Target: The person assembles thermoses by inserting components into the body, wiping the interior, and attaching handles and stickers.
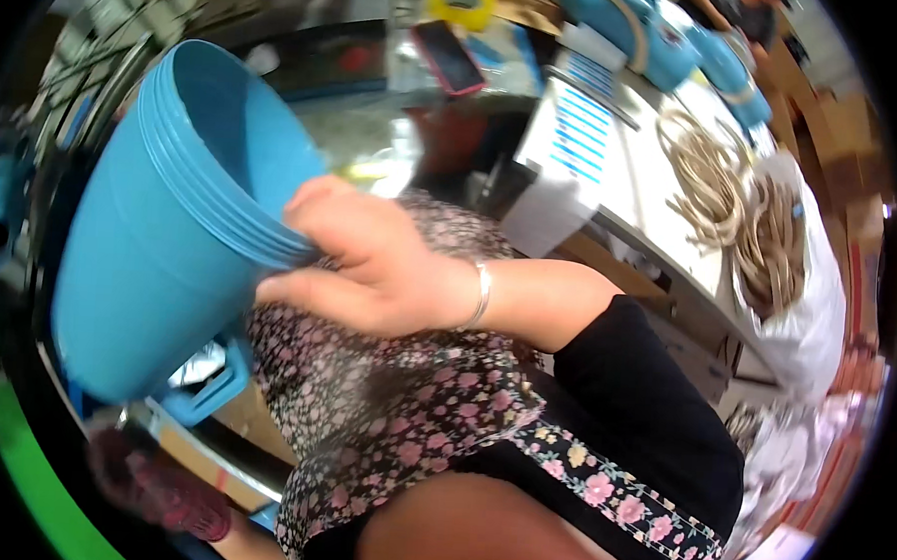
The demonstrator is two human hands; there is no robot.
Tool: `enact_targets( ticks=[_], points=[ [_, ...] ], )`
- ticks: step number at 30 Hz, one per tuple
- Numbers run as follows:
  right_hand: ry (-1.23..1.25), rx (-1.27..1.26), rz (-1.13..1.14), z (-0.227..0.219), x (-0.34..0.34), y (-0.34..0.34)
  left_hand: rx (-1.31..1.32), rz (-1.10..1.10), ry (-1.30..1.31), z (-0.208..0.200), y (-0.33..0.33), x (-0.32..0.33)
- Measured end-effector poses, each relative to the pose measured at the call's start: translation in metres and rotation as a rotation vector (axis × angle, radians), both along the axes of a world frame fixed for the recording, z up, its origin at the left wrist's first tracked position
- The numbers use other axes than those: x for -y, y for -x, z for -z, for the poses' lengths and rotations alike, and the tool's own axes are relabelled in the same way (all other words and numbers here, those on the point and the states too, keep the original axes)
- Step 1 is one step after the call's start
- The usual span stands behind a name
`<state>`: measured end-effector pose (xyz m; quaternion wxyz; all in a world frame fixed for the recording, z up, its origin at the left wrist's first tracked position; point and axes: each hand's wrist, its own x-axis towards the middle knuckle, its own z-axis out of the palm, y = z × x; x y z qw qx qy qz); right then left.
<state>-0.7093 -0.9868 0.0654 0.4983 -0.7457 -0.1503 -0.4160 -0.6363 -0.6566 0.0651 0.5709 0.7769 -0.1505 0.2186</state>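
Note:
A large blue plastic bucket-shaped container (145,237) with a ribbed rim is tilted at the left, its mouth toward the upper right. My right hand (364,256), bare and with a silver bracelet at the wrist, is closed on its rim. The thumb and fingers pinch the wall from both sides. Below the container shows a blue handle-shaped part (208,390); whether it is joined to it I cannot tell. My left hand (164,483), in a dark pink and black glove, is low at the left beneath the container. Motion blur hides its fingers.
A table beyond carries a red-edged phone (448,58), a yellow tape roll (461,4) and a white sheet with blue stripes (580,131). Further right lie banded blue pieces (659,44), coiled beige strips (703,181) and a white sack (814,266). A green surface (25,462) edges the lower left.

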Motion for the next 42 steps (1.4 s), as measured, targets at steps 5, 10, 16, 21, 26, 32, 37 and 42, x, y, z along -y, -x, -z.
enact_targets(
  ticks=[5,10,16,21,26,32,37,42],
  points=[
    [-0.101,-0.105,-0.246,0.031,-0.011,0.025,-0.703,0.918,1.253,0.023,0.008,0.008],
    [0.220,-0.866,-0.252,0.107,0.059,-0.047,-0.299,0.366,0.785,-0.035,0.000,-0.022],
    [0.910,-1.144,0.258,0.242,0.146,-0.120,-0.188,-0.255,-0.098,-0.040,0.018,-0.009],
    [1.216,-1.195,0.349,0.173,0.139,-0.122,-0.424,0.055,-0.367,-0.029,0.001,-0.040],
    [0.676,-0.843,-0.062,0.028,0.102,-0.091,-0.721,0.357,-0.499,-0.039,-0.033,-0.035],
    [1.247,-0.174,-0.287,-0.031,0.006,-0.059,-0.959,0.668,-0.336,-0.021,-0.062,0.003],
    [0.698,-0.634,-0.270,-0.047,0.047,-0.037,-0.645,0.414,-0.418,-0.012,-0.026,-0.035],
    [0.824,-1.164,-0.327,0.024,0.026,-0.034,0.235,0.440,-1.073,0.017,-0.014,0.006]
  ],
)
